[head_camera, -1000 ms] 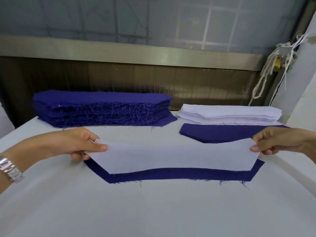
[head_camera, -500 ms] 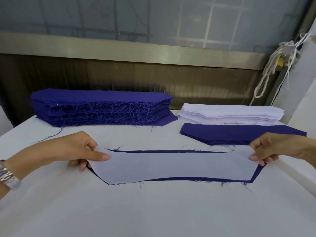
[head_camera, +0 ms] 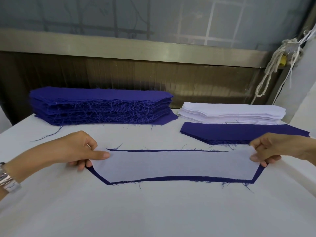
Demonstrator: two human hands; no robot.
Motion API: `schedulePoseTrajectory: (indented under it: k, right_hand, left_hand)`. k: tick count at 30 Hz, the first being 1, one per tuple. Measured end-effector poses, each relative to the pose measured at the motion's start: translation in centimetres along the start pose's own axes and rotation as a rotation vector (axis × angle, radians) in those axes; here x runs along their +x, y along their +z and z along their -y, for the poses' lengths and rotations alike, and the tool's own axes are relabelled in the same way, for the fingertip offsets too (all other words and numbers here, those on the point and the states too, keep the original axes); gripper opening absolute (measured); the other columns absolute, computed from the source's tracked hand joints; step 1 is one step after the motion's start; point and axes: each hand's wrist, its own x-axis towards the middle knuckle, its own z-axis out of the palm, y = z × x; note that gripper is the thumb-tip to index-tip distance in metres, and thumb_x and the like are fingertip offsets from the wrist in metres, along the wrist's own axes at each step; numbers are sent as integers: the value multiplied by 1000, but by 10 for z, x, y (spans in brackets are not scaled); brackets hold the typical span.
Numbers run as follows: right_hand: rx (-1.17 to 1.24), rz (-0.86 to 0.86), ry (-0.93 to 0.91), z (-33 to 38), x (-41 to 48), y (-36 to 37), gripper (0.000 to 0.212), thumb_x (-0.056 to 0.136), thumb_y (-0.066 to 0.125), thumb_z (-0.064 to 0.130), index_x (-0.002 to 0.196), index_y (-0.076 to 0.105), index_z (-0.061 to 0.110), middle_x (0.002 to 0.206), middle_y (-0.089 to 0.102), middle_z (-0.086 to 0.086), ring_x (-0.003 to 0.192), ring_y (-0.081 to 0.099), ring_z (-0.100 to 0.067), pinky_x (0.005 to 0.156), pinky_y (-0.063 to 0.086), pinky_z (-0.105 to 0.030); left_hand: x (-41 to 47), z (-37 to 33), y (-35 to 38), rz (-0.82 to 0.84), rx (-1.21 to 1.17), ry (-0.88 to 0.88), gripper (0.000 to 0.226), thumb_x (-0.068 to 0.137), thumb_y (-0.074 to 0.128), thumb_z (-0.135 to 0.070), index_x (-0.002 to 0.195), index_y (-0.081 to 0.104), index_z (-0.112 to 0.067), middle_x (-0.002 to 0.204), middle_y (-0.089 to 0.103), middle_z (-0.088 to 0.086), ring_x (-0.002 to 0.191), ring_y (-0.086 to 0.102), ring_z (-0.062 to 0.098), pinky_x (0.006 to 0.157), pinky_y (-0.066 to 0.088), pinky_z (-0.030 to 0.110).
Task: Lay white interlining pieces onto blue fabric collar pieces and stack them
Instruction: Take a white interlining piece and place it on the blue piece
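Note:
A white interlining piece (head_camera: 176,165) lies over a blue collar piece (head_camera: 171,179) in the middle of the table, and thin blue margins show along the far and near edges. My left hand (head_camera: 75,151) pinches the interlining's left end. My right hand (head_camera: 273,149) pinches its right end, which is lifted slightly off the blue fabric. A tall stack of blue collar pieces (head_camera: 100,106) sits at the back left. A stack of white interlining pieces (head_camera: 230,113) sits at the back right. In front of it lies a low pile topped with blue fabric (head_camera: 239,133).
The table (head_camera: 153,211) is covered in white cloth. A metal rail and dark panel (head_camera: 136,72) run behind the table. White cords (head_camera: 273,65) hang at the back right beside a white wall. A metal watch (head_camera: 7,180) is on my left wrist.
Both hands have drawn the white interlining toward me and lowered it onto the blue collar piece. The wide blue band at the near edge has shrunk, and a thin blue margin now shows at the far edge.

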Motion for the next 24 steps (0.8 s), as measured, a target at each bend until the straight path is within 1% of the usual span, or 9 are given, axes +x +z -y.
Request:
schedulePoseTrajectory:
  k: [4,7,10,12,16,18,21,23,24]
  right_hand:
    - [18,-11,40,1,1,1,62,70,87,37,94,57,-11,77,71,-20,56,49,-13,50,38,-17]
    - [10,-9,46,2,1,1,63,70,86,35,99,58,-13,77,71,-20,56,49,-14,50,39,-16]
    - [20,1,51,3,-1,1,53,70,86,32,101,65,-5,77,72,-20,55,52,-13,50,40,-16]
    - [36,4,54,5,-2,1,45,71,85,29,101,66,1,77,72,-19,56,53,-11,49,40,-16]
    - [19,4,53,5,-3,1,47,71,85,31,103,64,3,76,71,-17,54,52,-11,48,38,-16]
    - [2,-1,56,4,-3,0,49,71,86,33,103,62,4,73,71,-16,52,49,-10,47,36,-16]
    - [-17,-15,69,1,-3,-1,49,71,87,36,100,62,5,72,70,-14,52,48,-10,46,35,-16]
    - [-9,-30,71,-1,-3,-2,43,71,86,41,93,66,10,72,70,-15,54,48,-11,46,34,-17]
    - [2,-38,69,-2,-4,-3,39,70,85,44,87,69,14,72,70,-16,55,48,-12,46,34,-17]
  left_hand:
    - [-1,0,1,-10,18,-1,59,72,79,-54,56,35,-18,57,69,8,44,55,15,44,36,19]
    - [-1,0,1,-12,31,-3,59,73,78,-54,57,35,-17,57,69,9,44,54,14,45,35,20]
    - [-2,-2,2,-12,28,0,59,71,78,-55,57,34,-17,56,69,10,43,53,15,43,35,20]
    - [-2,-2,2,-12,30,1,60,72,78,-54,57,34,-17,55,69,10,43,52,15,43,35,19]
    - [-3,-2,2,-18,37,0,59,71,77,-56,57,35,-17,55,69,9,43,53,16,45,36,20]
    - [-3,-1,2,-36,67,-11,58,69,76,-59,58,39,-16,55,69,6,42,55,14,45,38,18]
    - [-3,0,1,-70,115,-45,55,67,75,-66,63,54,-15,54,69,1,40,56,9,43,38,8]
    - [-3,2,-2,-82,130,-70,55,64,73,-70,68,62,-16,56,71,-1,40,57,7,43,38,7]
    - [-3,4,-4,-84,136,-81,56,63,72,-72,70,65,-17,57,71,-2,41,58,6,46,39,9]
